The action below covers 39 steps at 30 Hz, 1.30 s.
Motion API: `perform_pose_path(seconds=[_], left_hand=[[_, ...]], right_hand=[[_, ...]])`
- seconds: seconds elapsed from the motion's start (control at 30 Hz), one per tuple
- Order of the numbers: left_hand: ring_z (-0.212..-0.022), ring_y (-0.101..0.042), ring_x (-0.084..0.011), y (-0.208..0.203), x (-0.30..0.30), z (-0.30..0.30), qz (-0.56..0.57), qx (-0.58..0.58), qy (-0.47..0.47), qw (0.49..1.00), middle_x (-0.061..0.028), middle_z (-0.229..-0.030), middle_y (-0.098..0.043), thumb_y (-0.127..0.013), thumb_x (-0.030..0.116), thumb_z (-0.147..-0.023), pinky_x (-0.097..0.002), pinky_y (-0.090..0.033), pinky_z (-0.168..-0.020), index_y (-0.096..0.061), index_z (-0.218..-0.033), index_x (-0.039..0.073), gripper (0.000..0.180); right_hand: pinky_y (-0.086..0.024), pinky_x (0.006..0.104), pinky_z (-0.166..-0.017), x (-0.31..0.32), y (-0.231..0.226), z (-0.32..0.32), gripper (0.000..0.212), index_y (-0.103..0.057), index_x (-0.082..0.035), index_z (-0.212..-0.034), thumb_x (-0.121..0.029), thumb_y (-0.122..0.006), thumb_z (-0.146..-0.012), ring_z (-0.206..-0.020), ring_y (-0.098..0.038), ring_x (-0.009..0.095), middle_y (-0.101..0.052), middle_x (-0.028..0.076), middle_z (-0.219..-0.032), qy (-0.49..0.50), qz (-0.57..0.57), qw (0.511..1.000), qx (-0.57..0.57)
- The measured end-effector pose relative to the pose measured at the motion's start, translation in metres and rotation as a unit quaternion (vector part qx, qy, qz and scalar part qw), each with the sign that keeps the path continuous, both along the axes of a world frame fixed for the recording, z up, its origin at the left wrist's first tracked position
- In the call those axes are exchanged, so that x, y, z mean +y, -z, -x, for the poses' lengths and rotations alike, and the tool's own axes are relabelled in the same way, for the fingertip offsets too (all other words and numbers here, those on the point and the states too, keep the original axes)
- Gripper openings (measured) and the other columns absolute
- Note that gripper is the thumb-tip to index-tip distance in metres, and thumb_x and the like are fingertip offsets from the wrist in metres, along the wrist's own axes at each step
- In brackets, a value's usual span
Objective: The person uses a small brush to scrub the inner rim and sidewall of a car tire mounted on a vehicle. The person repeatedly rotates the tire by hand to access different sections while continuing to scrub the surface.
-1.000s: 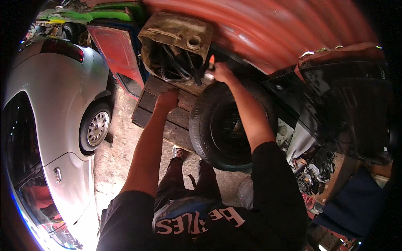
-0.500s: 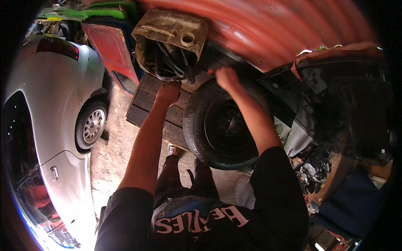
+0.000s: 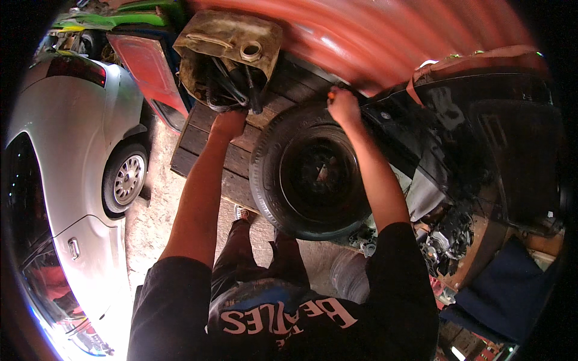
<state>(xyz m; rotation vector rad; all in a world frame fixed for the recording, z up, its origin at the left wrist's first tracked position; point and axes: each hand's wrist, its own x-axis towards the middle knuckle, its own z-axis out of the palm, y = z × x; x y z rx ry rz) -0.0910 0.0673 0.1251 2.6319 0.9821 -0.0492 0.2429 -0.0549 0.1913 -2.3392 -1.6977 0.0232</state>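
Note:
My left hand point(image 3: 230, 124) is closed at the near edge of a dirty, cut-open plastic jerrycan point(image 3: 227, 33). What its fingers hold, if anything, is hidden. Dark tools or rods point(image 3: 233, 84) with long handles lie inside the jerrycan and stick out toward that hand. Over the far rim of a car tyre point(image 3: 265, 174) on a dark steel wheel, my right hand point(image 3: 345, 108) is closed around something with a small orange end point(image 3: 331, 94); the rest of that thing is covered by the fingers.
Jerrycan and tyre rest on a wooden plank bench point(image 3: 208, 150). A silver car point(image 3: 90, 180) stands at left, near a red panel point(image 3: 147, 69). Black car panels point(image 3: 475, 132) and metal parts point(image 3: 448, 240) crowd the right. Red corrugated sheet point(image 3: 373, 42) rises behind.
My right hand has moved right, from beside the jerrycan to the tyre's far right rim, with the orange-ended thing in it. My left hand stays by the jerrycan. The whole view has shifted slightly.

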Motion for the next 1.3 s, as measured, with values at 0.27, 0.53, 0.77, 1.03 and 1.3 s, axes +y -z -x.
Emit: perform_pose_path(seconds=[0.27, 0.53, 0.77, 1.03, 1.3], left_hand=[[-0.104, -0.062, -0.0403, -0.009, 0.001, 0.0, 0.023, 0.024, 0.004, 0.999, -0.023, -0.117, -0.062, -0.056, 0.01, -0.083, -0.0516, -0.053, -0.084, -0.057, -0.124, 0.01, 0.041], [-0.103, -0.065, -0.0352, 0.025, 0.013, 0.009, -0.049, -0.006, 0.032, 0.998, -0.0184, -0.116, -0.065, -0.053, 0.008, -0.086, -0.0474, -0.054, -0.084, -0.059, -0.12, 0.009, 0.035], [-0.106, -0.065, -0.0328, -0.008, -0.008, 0.003, -0.01, 0.053, 0.036, 0.998, -0.0138, -0.117, -0.065, -0.058, 0.009, -0.084, -0.0456, -0.055, -0.085, -0.06, -0.114, 0.008, 0.03], [-0.106, -0.065, -0.031, -0.005, -0.016, 0.029, -0.028, 0.052, 0.019, 0.998, -0.0118, -0.114, -0.065, -0.057, 0.009, -0.086, -0.0464, -0.055, -0.086, -0.06, -0.117, 0.011, 0.031], [-0.107, -0.065, -0.0305, -0.002, -0.017, 0.052, 0.015, 0.081, 0.004, 0.997, -0.0118, -0.118, -0.063, -0.06, 0.013, -0.087, -0.0463, -0.054, -0.087, -0.06, -0.122, 0.013, 0.035]], right_hand=[[-0.051, 0.0492, -0.069, -0.064, 0.003, 0.175, 0.015, -0.059, -0.009, -0.092, -0.019, -0.066, -0.084, -0.08, -0.063, 0.039, -0.061, 0.016, -0.083, -0.292, 0.044, 0.94, 0.168], [-0.052, 0.046, -0.078, 0.007, -0.009, 0.101, 0.026, -0.068, -0.005, -0.088, -0.03, -0.058, -0.091, -0.088, -0.065, 0.036, -0.067, 0.021, -0.089, -0.176, 0.055, 0.979, 0.088], [-0.053, 0.0474, -0.078, -0.073, -0.01, 0.221, 0.029, -0.067, -0.009, -0.103, -0.033, -0.053, -0.094, -0.093, -0.065, 0.039, -0.067, 0.021, -0.098, -0.395, 0.188, 0.882, 0.173], [-0.054, 0.0485, -0.067, 0.015, -0.008, 0.177, 0.022, -0.068, -0.004, -0.092, -0.02, -0.053, -0.092, -0.079, -0.068, 0.037, -0.067, 0.019, -0.085, -0.281, 0.149, 0.948, -0.009], [-0.052, 0.0462, -0.082, -0.056, 0.007, 0.269, 0.024, -0.067, -0.003, -0.098, -0.024, -0.063, -0.087, -0.096, -0.066, 0.036, -0.067, 0.02, -0.103, -0.458, 0.342, 0.814, 0.106]])
